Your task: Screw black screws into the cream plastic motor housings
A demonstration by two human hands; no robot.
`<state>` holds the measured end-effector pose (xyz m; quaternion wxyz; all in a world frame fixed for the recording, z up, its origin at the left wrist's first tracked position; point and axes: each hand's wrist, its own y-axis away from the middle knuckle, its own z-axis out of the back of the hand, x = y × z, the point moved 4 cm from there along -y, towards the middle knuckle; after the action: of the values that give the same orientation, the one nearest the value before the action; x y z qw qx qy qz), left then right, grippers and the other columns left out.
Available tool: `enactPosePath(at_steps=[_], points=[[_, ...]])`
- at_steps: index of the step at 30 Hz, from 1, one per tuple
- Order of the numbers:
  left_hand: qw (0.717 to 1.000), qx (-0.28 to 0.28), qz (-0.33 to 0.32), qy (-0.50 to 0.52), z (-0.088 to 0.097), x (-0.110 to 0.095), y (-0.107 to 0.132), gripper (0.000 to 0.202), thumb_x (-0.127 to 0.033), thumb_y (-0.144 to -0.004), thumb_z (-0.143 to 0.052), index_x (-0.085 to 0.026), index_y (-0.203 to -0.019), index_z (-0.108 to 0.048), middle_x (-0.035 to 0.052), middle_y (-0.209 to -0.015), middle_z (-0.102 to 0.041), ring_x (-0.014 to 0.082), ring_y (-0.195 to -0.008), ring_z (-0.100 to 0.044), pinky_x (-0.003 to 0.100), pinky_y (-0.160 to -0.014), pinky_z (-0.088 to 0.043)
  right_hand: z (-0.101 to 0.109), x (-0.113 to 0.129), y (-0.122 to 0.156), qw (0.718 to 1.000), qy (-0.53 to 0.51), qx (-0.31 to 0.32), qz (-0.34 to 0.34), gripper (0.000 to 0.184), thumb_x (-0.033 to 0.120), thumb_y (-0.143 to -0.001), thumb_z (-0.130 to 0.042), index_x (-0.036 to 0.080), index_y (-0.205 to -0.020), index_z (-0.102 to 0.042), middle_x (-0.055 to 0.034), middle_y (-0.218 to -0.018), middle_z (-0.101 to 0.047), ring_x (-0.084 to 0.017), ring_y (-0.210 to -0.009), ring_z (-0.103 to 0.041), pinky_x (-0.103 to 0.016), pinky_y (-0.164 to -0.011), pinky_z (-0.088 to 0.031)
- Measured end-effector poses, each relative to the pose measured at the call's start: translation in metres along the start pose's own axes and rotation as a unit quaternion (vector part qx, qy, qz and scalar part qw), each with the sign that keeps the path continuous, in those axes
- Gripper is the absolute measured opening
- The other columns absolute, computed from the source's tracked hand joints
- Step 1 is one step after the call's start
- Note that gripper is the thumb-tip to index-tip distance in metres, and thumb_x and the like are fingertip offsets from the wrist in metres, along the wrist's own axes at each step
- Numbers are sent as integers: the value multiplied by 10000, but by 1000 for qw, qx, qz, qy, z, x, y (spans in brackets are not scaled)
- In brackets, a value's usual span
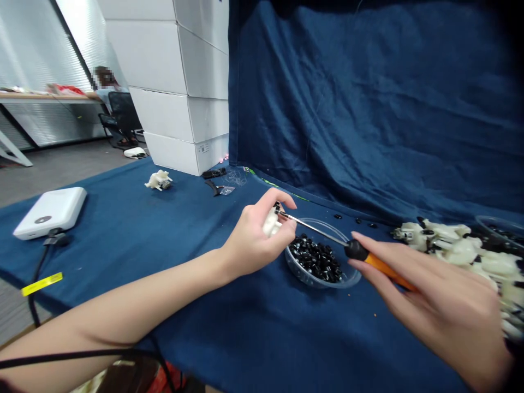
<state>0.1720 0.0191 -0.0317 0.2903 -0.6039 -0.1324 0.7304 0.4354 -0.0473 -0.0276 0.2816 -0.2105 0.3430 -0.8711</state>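
My left hand (262, 232) is closed around a small cream plastic part (271, 222), most of it hidden by the fingers. A small black piece (277, 207) shows at its top. In my right hand (440, 297) is a screwdriver (382, 266) with an orange and black handle. Its metal shaft points left, and the tip meets or nearly meets the black piece; exact contact is too small to tell. Below the shaft stands a clear round bowl (301, 275) holding many small black parts (317, 257).
Cream plastic assemblies (462, 245) are heaped at right, before another clear container (497, 224). One more cream assembly (159, 180) lies at back left. A white power bank (51, 212) with a black cable sits far left. White boxes (164, 109) and a blue curtain (368, 109) stand behind.
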Motion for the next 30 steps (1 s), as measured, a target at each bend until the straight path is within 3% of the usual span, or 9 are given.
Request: enactPosePath(at_steps=[2,4,6,12,15,18,23,26,30], points=[[999,-7,-36,-25,2,-1,-1,183,-231,-953,-688,-196,-1108,-598,-8,-839,-678,97,-602,-574,241,-586,-475,-9,-9,0,966,-161,116,-167,353,474,-1011,-732,312,-1317,-801,-47,-976,-837,-173,-582,-716,-284,-485,-553],[998,0,-60,-30,4,-3,-1,203,-227,-953,-689,-192,-1131,-598,13,-889,-712,90,-588,-573,247,-587,-477,-20,-14,4,867,-301,227,-325,484,629,-1001,-682,264,-1304,-782,-59,-900,-812,-124,-459,-600,-232,-372,-452],[998,15,-61,-15,4,-4,-1,235,-233,-966,-685,-198,-1178,-587,18,-909,-718,92,-595,-581,254,-602,-490,-22,-18,4,816,-349,246,-390,559,663,-918,-770,253,-1296,-741,-63,-942,-803,-108,-474,-589,-210,-380,-457],[997,17,0,70,5,-4,-4,242,-271,-997,-692,-240,-1203,-568,-17,-869,-661,105,-644,-562,239,-597,-482,-1,-11,-9,986,-105,10,-126,202,436,-920,-840,296,-1060,-801,-37,-1090,-812,-220,-889,-796,-322,-768,-663],[998,24,3,54,6,-5,-5,229,-255,-987,-690,-230,-1181,-571,-32,-824,-635,94,-613,-528,230,-575,-455,4,6,-3,997,55,-58,0,292,290,-985,-767,331,-1273,-790,-39,-1187,-821,-218,-947,-802,-336,-835,-634],[999,25,-21,14,7,-5,-5,192,-243,-975,-682,-215,-1124,-565,-27,-814,-647,91,-586,-542,237,-568,-457,-1,2,-2,992,-57,34,-105,288,416,-989,-756,312,-1252,-814,-51,-1023,-833,-174,-686,-745,-280,-593,-578],[997,46,-51,23,6,-5,-4,202,-260,-978,-680,-211,-1135,-562,11,-891,-717,95,-598,-586,251,-589,-480,-18,-10,5,779,-376,268,-425,510,675,-943,-727,218,-1161,-788,-71,-922,-784,-57,-459,-463,-179,-382,-345],[998,30,-28,42,7,-6,-5,249,-255,-971,-699,-222,-1182,-572,6,-893,-715,106,-623,-596,252,-597,-492,-13,-14,-1,863,-298,190,-361,536,596,-794,-904,238,-1169,-769,-64,-962,-801,-125,-568,-644,-202,-446,-482],[998,-4,14,59,9,-8,-7,223,-263,-961,-705,-237,-1138,-570,-29,-792,-655,108,-582,-548,240,-546,-462,1,3,-3,995,-17,-22,-92,299,375,-945,-810,315,-1238,-811,-50,-1119,-837,-247,-906,-810,-347,-811,-656]])
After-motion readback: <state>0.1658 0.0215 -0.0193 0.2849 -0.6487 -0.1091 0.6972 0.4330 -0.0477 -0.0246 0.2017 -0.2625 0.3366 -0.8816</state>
